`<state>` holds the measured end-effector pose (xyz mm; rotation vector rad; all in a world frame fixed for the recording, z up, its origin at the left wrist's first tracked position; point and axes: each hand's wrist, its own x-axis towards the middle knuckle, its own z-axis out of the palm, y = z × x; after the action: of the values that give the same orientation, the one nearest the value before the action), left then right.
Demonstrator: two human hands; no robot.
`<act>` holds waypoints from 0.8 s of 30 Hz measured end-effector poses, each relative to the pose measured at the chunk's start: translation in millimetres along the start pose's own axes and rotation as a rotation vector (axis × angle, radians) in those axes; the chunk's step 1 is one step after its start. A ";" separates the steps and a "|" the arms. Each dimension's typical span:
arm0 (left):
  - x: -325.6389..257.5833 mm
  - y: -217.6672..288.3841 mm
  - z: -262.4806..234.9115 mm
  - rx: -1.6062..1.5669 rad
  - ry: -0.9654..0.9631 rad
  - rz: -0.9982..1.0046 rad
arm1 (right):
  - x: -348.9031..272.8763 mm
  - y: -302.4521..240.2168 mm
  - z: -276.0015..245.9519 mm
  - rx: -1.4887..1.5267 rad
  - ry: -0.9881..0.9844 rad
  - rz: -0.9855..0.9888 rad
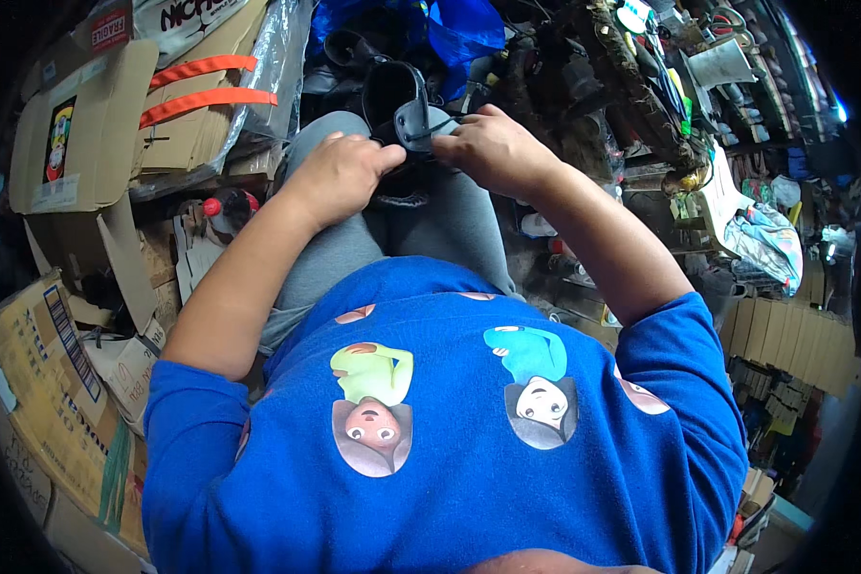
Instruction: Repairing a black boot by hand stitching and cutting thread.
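Observation:
A black shoe (400,100) rests on my lap, over my grey trousers (430,230), with its opening facing me and a grey tongue flap (414,122) sticking up. My left hand (340,177) is closed around the shoe's near left side. My right hand (493,148) grips the shoe's right side, its fingers pinching the grey flap. Both forearms reach out from my blue printed sweater (450,440). The shoe's lower part is hidden behind my hands.
Flattened cardboard boxes (86,143) with orange straps (206,81) pile up on the left. A blue plastic bag (450,29) lies beyond the shoe. Cluttered shelves and tools (660,105) fill the right side, with stacked cardboard (794,340) lower right.

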<state>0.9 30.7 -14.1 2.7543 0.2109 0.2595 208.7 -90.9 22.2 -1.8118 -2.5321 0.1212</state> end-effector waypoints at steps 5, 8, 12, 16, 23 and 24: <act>-61.5 -32.8 -27.6 0.067 0.074 -0.175 | -54.0 39.0 9.5 0.082 -0.021 0.236; -86.8 -43.9 -43.7 -0.496 0.250 -0.424 | -68.5 49.8 8.2 0.746 0.087 0.634; -46.3 -22.2 -65.8 -1.070 0.387 -0.279 | -39.3 43.5 7.4 1.687 0.495 0.587; -11.0 18.2 -51.2 -1.507 0.453 0.092 | 12.2 -3.5 -0.9 2.208 0.627 0.370; -126.6 -49.4 -64.9 -1.007 0.510 -0.715 | -95.2 61.1 7.2 1.559 0.852 0.935; -136.4 -46.0 -79.2 -0.960 0.749 -0.734 | -120.9 69.2 3.3 1.445 0.871 0.907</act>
<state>-153.2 75.8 20.7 1.4113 0.9553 0.8831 312.9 -183.2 16.5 -1.4876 -0.4848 0.7091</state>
